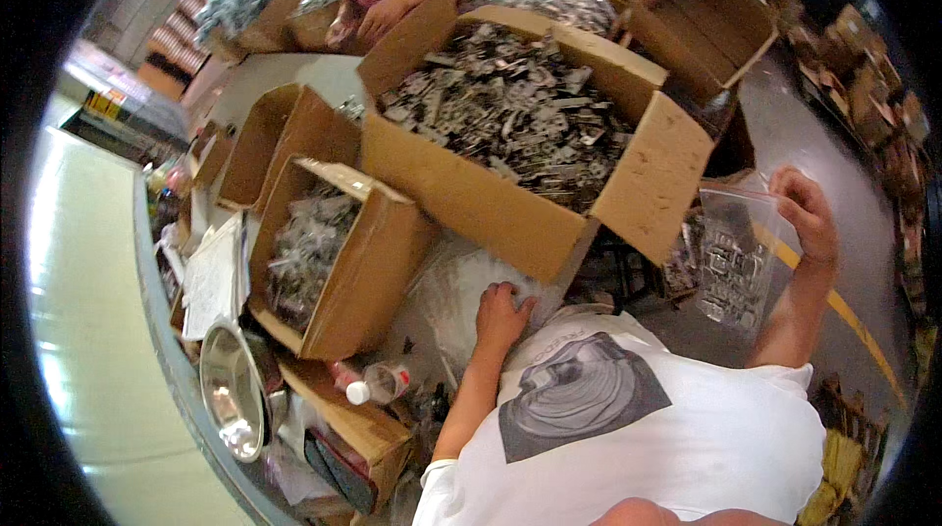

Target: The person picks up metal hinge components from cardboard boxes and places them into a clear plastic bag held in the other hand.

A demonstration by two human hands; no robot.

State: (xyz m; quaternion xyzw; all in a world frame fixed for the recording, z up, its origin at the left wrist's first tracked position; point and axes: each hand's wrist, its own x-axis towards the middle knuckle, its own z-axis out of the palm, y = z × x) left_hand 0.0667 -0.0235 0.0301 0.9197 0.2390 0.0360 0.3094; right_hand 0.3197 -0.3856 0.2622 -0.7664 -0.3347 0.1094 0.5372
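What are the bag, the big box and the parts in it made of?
Bag, held up by the right hand: clear, thin plastic film, likely; parts show through it. Big box: brown corrugated cardboard, matte, with folded flaps. Parts: silvery and shiny, probably stamped metal, though too small to be sure. The left hand rests on whitish plastic sheeting.

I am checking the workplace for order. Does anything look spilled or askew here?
Yes. A plastic bottle with a white cap lies on its side among clutter under the smaller cardboard box, and that box is tilted. No parts look spilled.
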